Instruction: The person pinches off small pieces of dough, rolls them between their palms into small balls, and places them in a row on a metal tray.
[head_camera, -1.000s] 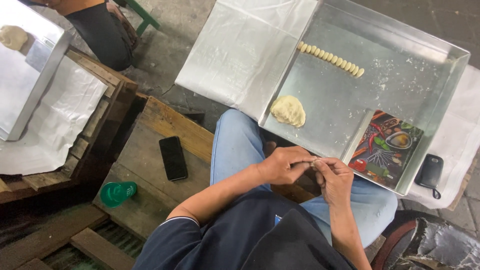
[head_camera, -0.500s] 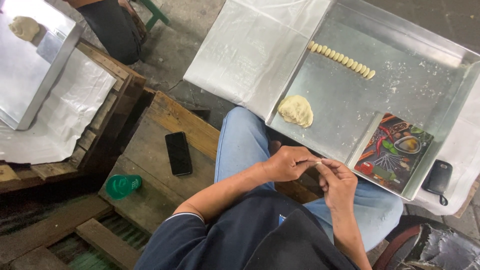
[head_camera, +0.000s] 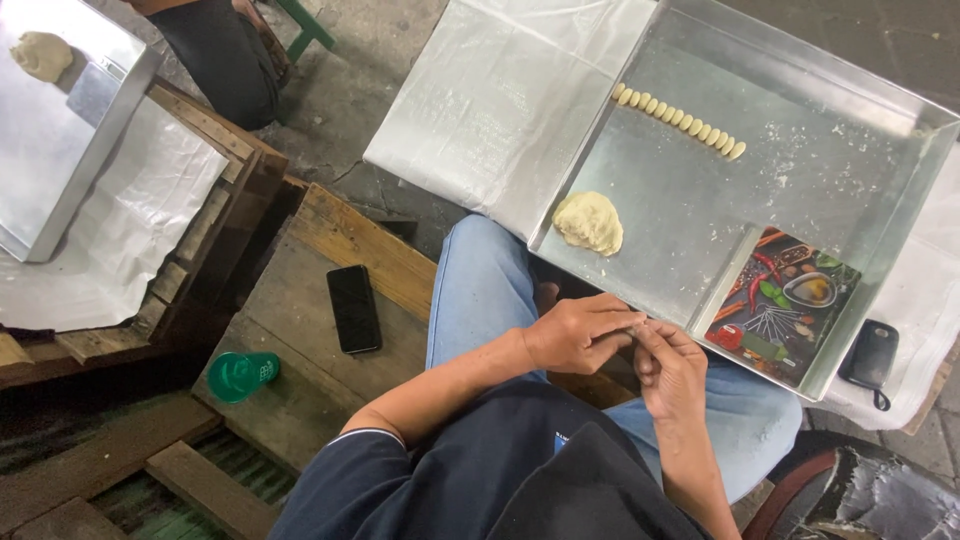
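While the left hand (head_camera: 575, 335) and right hand (head_camera: 668, 370) are meeting fingertip to fingertip over the lap, they are pinching something too small to identify, presumably a bit of dough being shaped. Just beyond the hands, the dough lump (head_camera: 589, 222) is lying in the near corner of the tray (head_camera: 850, 100), within easy reach. Farther out, a row of pieces (head_camera: 680, 119) is lining up neatly. Left of the hands, a phone (head_camera: 353, 308) and a green cup (head_camera: 242, 375) are sitting on planks (head_camera: 300, 400).

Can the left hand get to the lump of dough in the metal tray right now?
Probably yes: the lump of dough lies uncovered near the metal tray edge, just beyond the left hand.
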